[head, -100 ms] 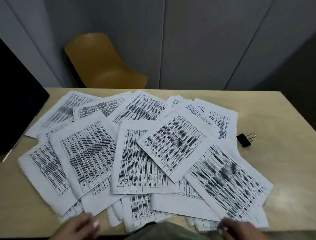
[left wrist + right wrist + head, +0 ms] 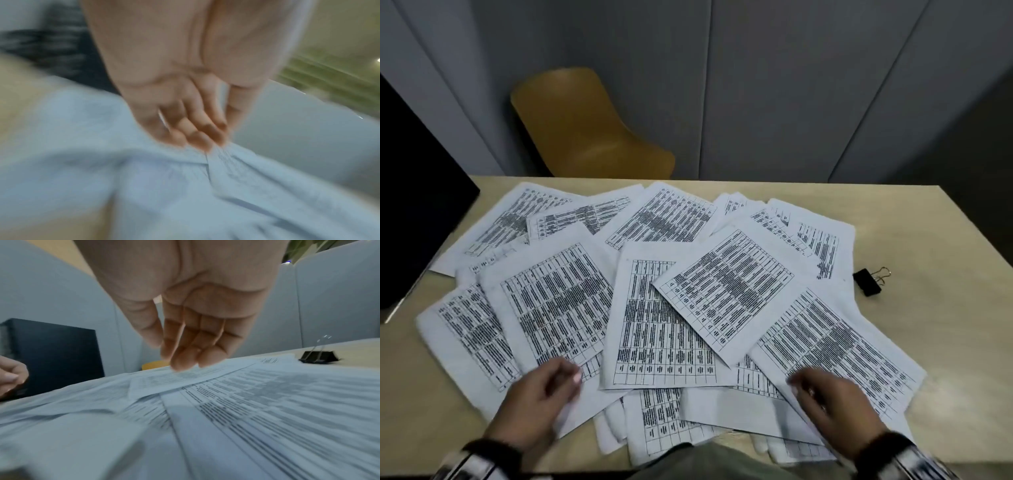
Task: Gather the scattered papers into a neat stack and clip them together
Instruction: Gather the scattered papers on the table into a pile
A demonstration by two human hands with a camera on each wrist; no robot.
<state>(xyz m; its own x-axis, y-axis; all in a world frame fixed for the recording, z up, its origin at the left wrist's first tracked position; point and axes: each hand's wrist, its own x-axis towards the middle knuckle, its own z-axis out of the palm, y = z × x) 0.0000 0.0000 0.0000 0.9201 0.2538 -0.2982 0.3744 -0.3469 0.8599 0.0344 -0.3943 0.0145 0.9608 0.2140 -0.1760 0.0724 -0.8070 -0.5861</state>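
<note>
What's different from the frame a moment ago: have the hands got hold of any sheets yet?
Both hands moved forward from the near table edge onto the papers: left hand over the near-left sheets, right hand over the near-right ones. Fingers look loosely extended; no clear grip on a sheet yet. The paper spread and binder clip stayed put.

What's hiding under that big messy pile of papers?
Only the wooden table shows around the papers. They overlap, so anything beneath them is covered. The binder clip lies beside them.

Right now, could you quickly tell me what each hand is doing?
Left hand: open, fingers loosely bent over the papers, gripping nothing.
Right hand: open, fingers extended down toward the papers, holding nothing.
</note>
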